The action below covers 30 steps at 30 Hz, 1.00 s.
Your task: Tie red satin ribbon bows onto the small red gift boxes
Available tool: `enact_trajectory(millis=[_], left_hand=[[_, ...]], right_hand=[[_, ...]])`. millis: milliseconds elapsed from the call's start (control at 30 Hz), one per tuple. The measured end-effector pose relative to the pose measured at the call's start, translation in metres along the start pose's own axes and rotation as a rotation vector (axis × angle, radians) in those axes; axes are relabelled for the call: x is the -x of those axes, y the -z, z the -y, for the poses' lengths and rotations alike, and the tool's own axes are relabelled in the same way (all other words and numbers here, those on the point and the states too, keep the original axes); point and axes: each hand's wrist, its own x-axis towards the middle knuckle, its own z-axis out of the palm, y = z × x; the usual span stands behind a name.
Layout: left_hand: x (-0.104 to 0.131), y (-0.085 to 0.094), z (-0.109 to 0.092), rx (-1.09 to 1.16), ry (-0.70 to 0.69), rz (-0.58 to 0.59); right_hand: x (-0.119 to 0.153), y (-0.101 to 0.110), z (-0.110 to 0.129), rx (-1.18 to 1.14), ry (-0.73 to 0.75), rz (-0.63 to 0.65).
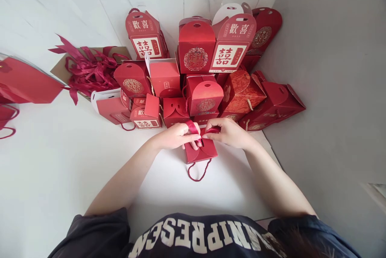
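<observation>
A small red gift box (208, 153) sits on the white table in front of me, its curved top flaps folded in. A dark red cord handle (196, 179) loops from its near side onto the table. Over the box top, my left hand (177, 135) pinches a red satin ribbon (192, 127), which runs across its fingers. My right hand (229, 132) grips another part of this ribbon, with a loop showing by its thumb. Both sets of fingertips meet at the middle of the box top, partly hiding the flaps and the ribbon there.
Several red gift boxes (197, 47) are stacked against the marble-look wall behind my hands. At the left stands a cardboard box (58, 69) full of tangled dark red ribbons (90, 71). Red paper bags (27, 83) lie at the far left. A grey panel (331, 69) rises on the right.
</observation>
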Motion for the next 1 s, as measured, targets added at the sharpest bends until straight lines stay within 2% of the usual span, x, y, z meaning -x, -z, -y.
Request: enact_trajectory(millis=[100, 200, 300, 467, 567, 833, 1000], left_hand=[[-0.001, -0.001, 0.001, 0.024, 0.015, -0.019], [-0.004, -0.002, 0.002, 0.045, 0.032, -0.043], [-0.006, -0.003, 0.004, 0.057, 0.038, -0.077], [-0.007, -0.005, 0.005, 0.066, 0.027, -0.129], [-0.006, -0.005, 0.005, 0.04, 0.02, -0.125], [-0.004, -0.003, 0.005, -0.058, 0.001, -0.086], [-0.004, -0.002, 0.007, -0.02, 0.004, -0.099]], right_hand=[[0.006, -0.006, -0.003, -0.007, 0.082, -0.132], [0.015, -0.016, -0.004, -0.001, 0.244, -0.276], [0.025, -0.028, -0.003, 0.085, 0.388, -0.332], [0.035, -0.042, -0.003, 0.304, 0.574, -0.316], [0.038, -0.046, -0.004, 0.397, 0.625, -0.291], [0.042, -0.045, -0.003, 0.476, 0.652, -0.266], [0.044, -0.041, -0.003, 0.332, 0.6, -0.236]])
